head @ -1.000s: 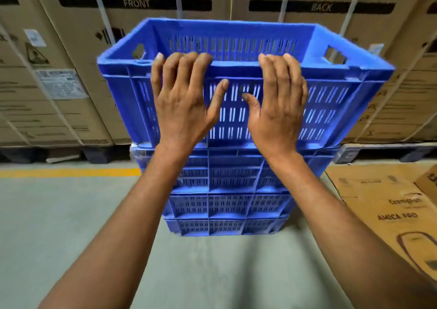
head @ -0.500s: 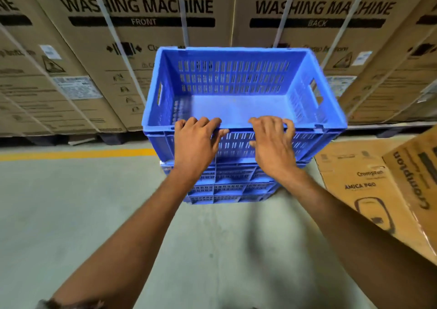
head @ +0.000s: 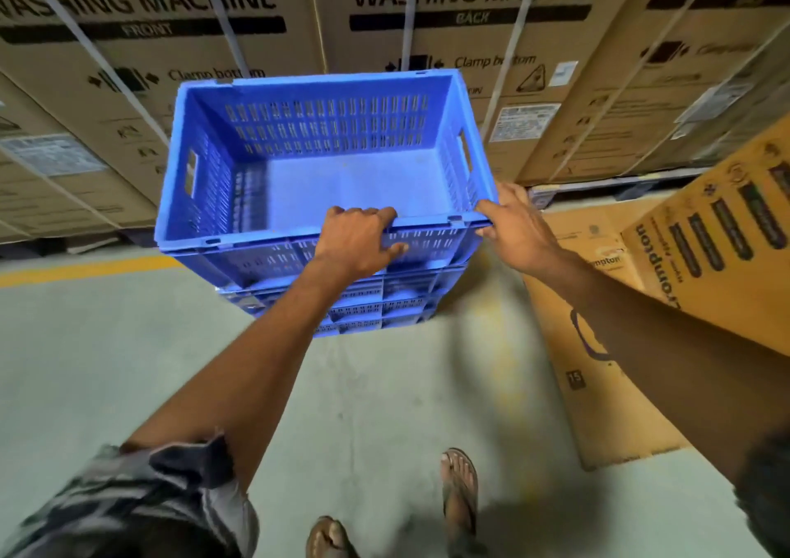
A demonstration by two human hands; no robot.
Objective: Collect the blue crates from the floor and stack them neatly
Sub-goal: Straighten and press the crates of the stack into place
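An empty blue slotted crate sits on top of a stack of blue crates on the grey floor. Its open top faces me. My left hand grips the middle of the near rim, fingers curled over the edge and thumb on the outer wall. At the near right corner of the same rim rests my right hand, fingers hooked around the corner. The lower crates are mostly hidden behind the top one and my left forearm.
Tall cardboard washing-machine boxes on pallets form a wall just behind the stack. Brown Crompton cartons lie on the floor to the right, close to the crates. A yellow floor line runs on the left. My sandalled feet stand on bare floor below.
The view has risen and pulled back, so the crate's inside now shows. My right hand slid from the rim's middle to its right corner. My left hand shifted slightly right along the rim.
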